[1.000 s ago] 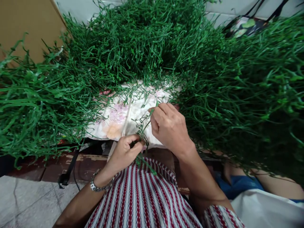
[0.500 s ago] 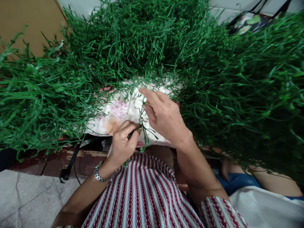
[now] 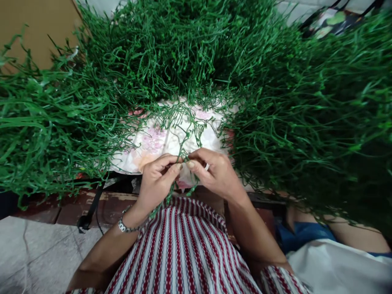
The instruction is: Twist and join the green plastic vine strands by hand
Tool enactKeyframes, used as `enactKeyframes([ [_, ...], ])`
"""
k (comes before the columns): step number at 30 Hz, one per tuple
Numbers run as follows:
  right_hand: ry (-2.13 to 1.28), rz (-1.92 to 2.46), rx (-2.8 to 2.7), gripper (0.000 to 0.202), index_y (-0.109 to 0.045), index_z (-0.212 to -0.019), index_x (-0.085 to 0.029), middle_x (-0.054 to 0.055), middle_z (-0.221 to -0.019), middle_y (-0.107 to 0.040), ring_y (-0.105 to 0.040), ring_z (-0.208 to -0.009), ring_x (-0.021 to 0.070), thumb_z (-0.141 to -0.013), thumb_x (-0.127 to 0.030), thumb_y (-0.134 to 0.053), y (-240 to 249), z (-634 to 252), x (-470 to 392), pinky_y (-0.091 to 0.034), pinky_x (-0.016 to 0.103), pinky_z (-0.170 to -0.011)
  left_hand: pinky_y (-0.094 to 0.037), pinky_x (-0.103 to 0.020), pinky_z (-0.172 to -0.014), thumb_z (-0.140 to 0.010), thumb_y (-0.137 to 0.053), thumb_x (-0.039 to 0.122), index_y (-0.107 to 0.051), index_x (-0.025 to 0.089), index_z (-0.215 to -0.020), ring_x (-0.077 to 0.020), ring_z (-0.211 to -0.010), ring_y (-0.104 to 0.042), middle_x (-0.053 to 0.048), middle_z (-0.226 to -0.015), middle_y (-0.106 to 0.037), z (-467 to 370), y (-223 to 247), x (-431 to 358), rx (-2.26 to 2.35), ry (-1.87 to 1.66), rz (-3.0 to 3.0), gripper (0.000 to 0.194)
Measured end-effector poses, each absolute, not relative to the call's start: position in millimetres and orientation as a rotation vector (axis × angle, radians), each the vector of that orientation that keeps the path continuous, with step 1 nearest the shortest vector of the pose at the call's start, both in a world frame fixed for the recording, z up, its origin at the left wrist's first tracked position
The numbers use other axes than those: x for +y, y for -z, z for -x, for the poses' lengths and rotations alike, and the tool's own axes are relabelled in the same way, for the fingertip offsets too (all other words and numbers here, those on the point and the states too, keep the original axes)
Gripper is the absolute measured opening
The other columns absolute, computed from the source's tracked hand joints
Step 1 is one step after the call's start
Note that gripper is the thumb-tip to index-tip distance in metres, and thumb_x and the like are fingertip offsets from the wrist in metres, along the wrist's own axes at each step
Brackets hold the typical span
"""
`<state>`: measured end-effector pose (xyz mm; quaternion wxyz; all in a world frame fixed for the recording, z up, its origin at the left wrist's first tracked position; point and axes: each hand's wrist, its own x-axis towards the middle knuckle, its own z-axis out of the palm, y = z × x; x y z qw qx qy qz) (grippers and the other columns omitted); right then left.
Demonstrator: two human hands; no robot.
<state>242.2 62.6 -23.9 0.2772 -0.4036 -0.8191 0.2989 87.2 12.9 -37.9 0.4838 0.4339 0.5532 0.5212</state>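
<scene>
Thin green stems (image 3: 184, 143) rise between my two hands, above a white cloth with a floral print (image 3: 153, 141). My left hand (image 3: 157, 177) is closed, thumb and fingers pinching the stems; some green pieces hang below it toward the striped garment. Close by on the right, my right hand (image 3: 216, 173) pinches the same stems, its thumb tip near the left thumb. Large heaps of tangled green plastic-looking stems (image 3: 190, 45) surround the cloth at the back and on both sides.
The right heap (image 3: 321, 122) reaches over another person's bare leg (image 3: 357, 232) with blue clothing. A white sheet or bag (image 3: 343, 267) lies at the lower right. A dark patterned bag (image 3: 333, 21) stands at the back right, a brown board (image 3: 39, 28) at the back left.
My right hand has come down and toward me, from above the cloth to beside my left hand, and now pinches the stems. My left hand has stayed nearly in place.
</scene>
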Motion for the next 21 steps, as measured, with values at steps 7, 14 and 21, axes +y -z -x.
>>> enactKeyframes([
  [7,-0.583,0.990,-1.932,0.013,-0.060,-0.081,-0.017,0.002,-0.069,-0.059,-0.054,-0.064,0.0116,-0.087,-0.020,-0.048,17.2,-255.4,46.6,-0.042,0.025,-0.062,-0.048,-0.024,-0.045,-0.074,-0.064,0.030,-0.064,0.014,-0.082,-0.0154,-0.056,-0.063,-0.003,-0.069,-0.066,-80.5,30.2,22.3,1.078,-1.205,-0.519,0.018],
  [14,-0.768,1.058,-2.006,0.016,-0.061,-0.085,-0.017,0.003,-0.073,-0.060,-0.056,-0.068,0.0129,-0.088,-0.020,-0.046,38.4,-259.4,28.0,-0.043,0.025,-0.063,-0.051,-0.024,-0.056,-0.075,-0.063,0.028,-0.062,0.016,-0.081,-0.0133,-0.061,-0.062,-0.002,-0.070,-0.066,-93.6,35.9,16.2,1.095,-1.215,-0.423,0.014],
  [21,-0.612,1.135,-1.873,0.012,-0.060,-0.087,-0.018,0.003,-0.075,-0.061,-0.056,-0.070,0.0131,-0.087,-0.018,-0.048,32.3,-276.4,37.8,-0.044,0.026,-0.066,-0.044,-0.022,-0.061,-0.073,-0.066,0.029,-0.066,0.015,-0.074,-0.0112,-0.064,-0.053,-0.001,-0.070,-0.055,-87.7,50.6,4.0,1.240,-1.249,-0.833,0.013],
])
